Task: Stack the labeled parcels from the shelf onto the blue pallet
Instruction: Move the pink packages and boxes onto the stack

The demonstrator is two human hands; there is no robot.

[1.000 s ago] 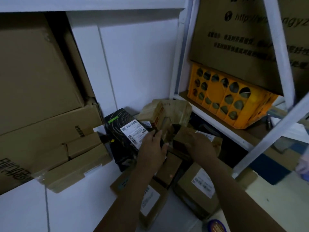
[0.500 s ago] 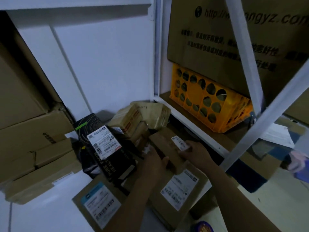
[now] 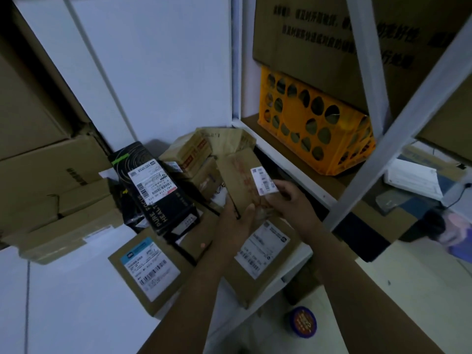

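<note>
Both hands hold a small brown parcel [image 3: 240, 180] with red writing and a white label, lifted above the pile on the white shelf [image 3: 76, 290]. My left hand [image 3: 237, 223] grips its lower left edge, and my right hand [image 3: 288, 200] grips its right side near the label. Under them lies a brown labeled box [image 3: 260, 259]. Another brown box with a blue-topped label [image 3: 148, 269] lies to the left. A black labeled box [image 3: 153, 187] leans behind it. Several small taped parcels [image 3: 196, 152] sit at the back. The blue pallet is not in view.
Large cardboard cartons [image 3: 51, 175] are stacked on the left. An orange plastic crate [image 3: 314, 129] sits on the neighbouring shelf to the right, under a big printed carton [image 3: 319, 42]. White diagonal shelf braces [image 3: 398, 139] cross the right side. A round purple tin [image 3: 302, 321] lies on the floor.
The small brown parcel has been lifted out of the pile, up and toward me, in both hands. The view has swung left and nearer the pile.
</note>
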